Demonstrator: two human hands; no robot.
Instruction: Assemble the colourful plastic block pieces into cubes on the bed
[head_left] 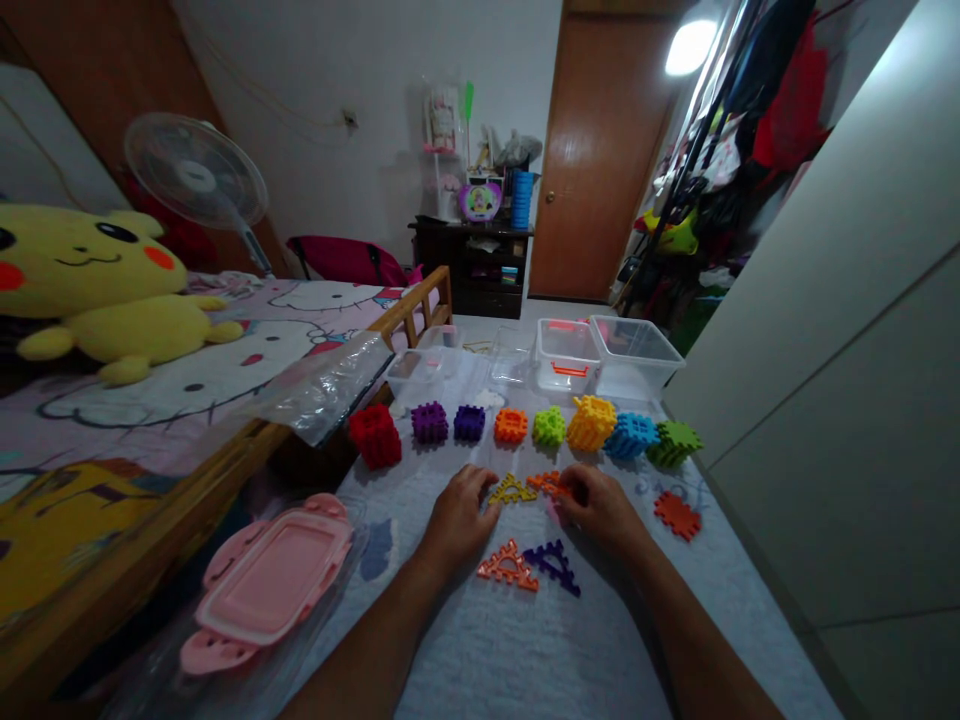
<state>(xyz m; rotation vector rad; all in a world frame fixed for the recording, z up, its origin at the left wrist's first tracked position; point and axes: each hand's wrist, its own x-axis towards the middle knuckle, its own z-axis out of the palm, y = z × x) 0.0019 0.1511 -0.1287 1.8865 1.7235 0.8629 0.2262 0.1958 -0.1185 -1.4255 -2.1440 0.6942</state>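
Note:
My left hand (465, 508) rests on the cloth with curled fingers, thumb and fingertips at the left corner of a yellow triangular interlocking piece (513, 490). In my right hand (602, 505), pinched fingers hold an orange triangular interlocking piece (546, 484), partly covered by them. Between my forearms lie a salmon-orange triangular piece (508, 567) and a dark purple one (553, 565), corners close together. A flat red-orange toothed piece (678, 515) lies to the right of my right hand.
Beyond my hands stands a row of colour-sorted stacks, from red (376, 437) through yellow (592, 424) to green (675, 443). Clear plastic bins (637, 352) stand behind. A pink lid (277, 575) lies at left beside the bed rail (217, 490); a cabinet (847, 400) borders the right.

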